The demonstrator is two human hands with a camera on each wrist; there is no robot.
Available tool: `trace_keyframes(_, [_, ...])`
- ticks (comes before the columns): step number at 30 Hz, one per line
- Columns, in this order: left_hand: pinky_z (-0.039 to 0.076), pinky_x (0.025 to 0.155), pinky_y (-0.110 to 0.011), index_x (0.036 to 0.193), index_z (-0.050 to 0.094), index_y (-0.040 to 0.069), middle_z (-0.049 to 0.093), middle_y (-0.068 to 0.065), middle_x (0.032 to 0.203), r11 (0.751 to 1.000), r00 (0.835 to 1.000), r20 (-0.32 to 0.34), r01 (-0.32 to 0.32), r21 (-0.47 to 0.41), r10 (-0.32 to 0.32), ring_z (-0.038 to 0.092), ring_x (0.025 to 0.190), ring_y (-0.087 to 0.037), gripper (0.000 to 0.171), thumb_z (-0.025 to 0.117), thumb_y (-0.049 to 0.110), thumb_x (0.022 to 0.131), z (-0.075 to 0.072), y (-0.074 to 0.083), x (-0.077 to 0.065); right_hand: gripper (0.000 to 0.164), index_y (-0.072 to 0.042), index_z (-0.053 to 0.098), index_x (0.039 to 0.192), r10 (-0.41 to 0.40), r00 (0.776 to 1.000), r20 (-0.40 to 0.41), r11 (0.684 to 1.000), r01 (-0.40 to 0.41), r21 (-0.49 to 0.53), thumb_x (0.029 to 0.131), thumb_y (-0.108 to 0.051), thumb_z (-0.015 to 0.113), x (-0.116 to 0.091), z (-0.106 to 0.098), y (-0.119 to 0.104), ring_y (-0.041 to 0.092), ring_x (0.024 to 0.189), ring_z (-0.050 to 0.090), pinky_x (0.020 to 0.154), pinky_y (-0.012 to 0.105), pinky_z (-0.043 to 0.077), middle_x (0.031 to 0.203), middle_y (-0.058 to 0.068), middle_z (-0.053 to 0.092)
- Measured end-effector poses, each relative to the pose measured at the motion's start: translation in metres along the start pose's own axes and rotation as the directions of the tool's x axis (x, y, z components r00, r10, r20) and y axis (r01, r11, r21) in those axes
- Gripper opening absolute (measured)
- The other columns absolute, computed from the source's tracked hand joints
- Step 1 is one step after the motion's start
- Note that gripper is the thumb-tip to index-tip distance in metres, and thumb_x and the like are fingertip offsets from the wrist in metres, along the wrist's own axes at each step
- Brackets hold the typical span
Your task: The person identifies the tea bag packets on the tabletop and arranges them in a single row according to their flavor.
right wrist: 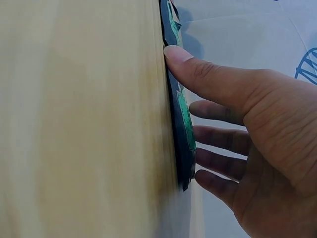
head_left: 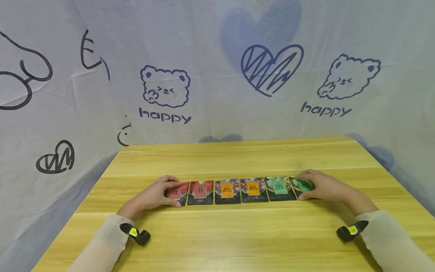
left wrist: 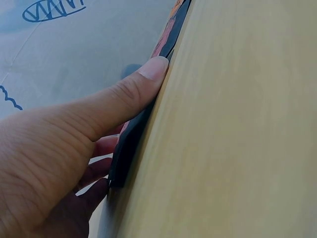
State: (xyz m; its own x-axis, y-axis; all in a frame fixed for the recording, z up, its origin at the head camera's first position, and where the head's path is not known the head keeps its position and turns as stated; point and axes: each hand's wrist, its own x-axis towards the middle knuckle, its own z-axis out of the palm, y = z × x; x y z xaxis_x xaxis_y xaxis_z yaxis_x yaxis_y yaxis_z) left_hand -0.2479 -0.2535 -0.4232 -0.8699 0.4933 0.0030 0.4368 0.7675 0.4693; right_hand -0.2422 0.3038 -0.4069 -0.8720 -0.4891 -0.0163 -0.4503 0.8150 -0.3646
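Small dark packets lie flat in a row on the table. At the left end, my left hand [head_left: 154, 194] spans a red-labelled packet [head_left: 175, 192], its thumb along the near edge and its fingers at the outer and far sides. Another red-labelled packet [head_left: 200, 191] is beside it. Two orange-labelled packets, one left [head_left: 227, 191] and one right [head_left: 253, 189], fill the middle. Then comes a green-labelled packet [head_left: 279, 187]. My right hand [head_left: 327, 186] touches the last green-labelled packet [right wrist: 184, 124], thumb at its near edge, the other fingers spread loosely along its outer side.
The wooden table [head_left: 231, 238] extends in front of and behind the row. A pale cloth [head_left: 217, 94] printed with bears and hearts hangs behind the table and along its left side. Each wrist wears a black strap with a small camera, left [head_left: 136, 233] and right [head_left: 351, 231].
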Motion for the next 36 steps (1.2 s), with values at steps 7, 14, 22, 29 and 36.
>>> trace_keyframes(7, [0.036,0.102,-0.055,0.14,0.056,0.01,0.044,-0.014,0.139,1.0,1.0,-0.001,-0.004,0.005,0.004,0.041,0.127,-0.036,0.082,0.079,0.055,0.075,-0.0005,0.0008,-0.0006,0.079,-0.005,0.056,0.136,0.006,1.0,0.002,1.0,-0.006,-0.011,0.08,-0.058,0.071,0.0001,0.0004,-0.0006,0.049,0.125,0.044,0.097,0.063,0.038,0.139,0.026,0.046])
trace_keyframes(14, [0.037,0.102,-0.055,0.14,0.056,0.009,0.044,-0.015,0.139,1.0,1.0,0.002,0.002,0.003,-0.002,0.04,0.127,-0.036,0.082,0.078,0.055,0.076,-0.0016,0.0031,-0.0016,0.078,-0.006,0.056,0.137,0.01,1.0,0.008,1.0,-0.01,-0.011,0.08,-0.057,0.072,0.0005,-0.0003,-0.0004,0.05,0.126,0.042,0.098,0.064,0.036,0.14,0.027,0.045])
trace_keyframes(22, [0.037,0.102,-0.055,0.14,0.056,0.01,0.044,-0.015,0.14,1.0,1.0,0.008,-0.003,0.019,0.003,0.04,0.128,-0.037,0.083,0.077,0.056,0.075,-0.0038,0.0063,-0.0023,0.079,-0.004,0.056,0.137,0.01,1.0,0.012,1.0,-0.01,-0.004,0.08,-0.058,0.071,-0.0004,-0.0025,-0.0026,0.051,0.126,0.041,0.098,0.064,0.036,0.14,0.029,0.044])
trace_keyframes(29, [0.037,0.103,-0.054,0.14,0.055,0.009,0.045,-0.015,0.139,0.999,1.0,0.006,-0.02,0.04,0.02,0.041,0.127,-0.036,0.085,0.077,0.058,0.075,-0.0047,0.0061,-0.0006,0.078,-0.005,0.056,0.136,0.008,1.0,-0.002,1.0,-0.008,-0.003,0.081,-0.057,0.072,0.0,-0.0017,0.0001,0.048,0.125,0.045,0.097,0.062,0.038,0.139,0.025,0.047])
trace_keyframes(36, [0.037,0.102,-0.054,0.14,0.056,0.009,0.045,-0.014,0.138,0.999,1.0,0.004,-0.005,0.049,0.005,0.042,0.126,-0.036,0.086,0.076,0.06,0.074,-0.0047,0.0054,-0.0016,0.078,-0.004,0.056,0.135,-0.013,1.0,-0.012,1.0,0.012,-0.018,0.081,-0.058,0.071,0.0002,-0.0017,0.0009,0.046,0.123,0.047,0.096,0.061,0.039,0.136,0.024,0.05])
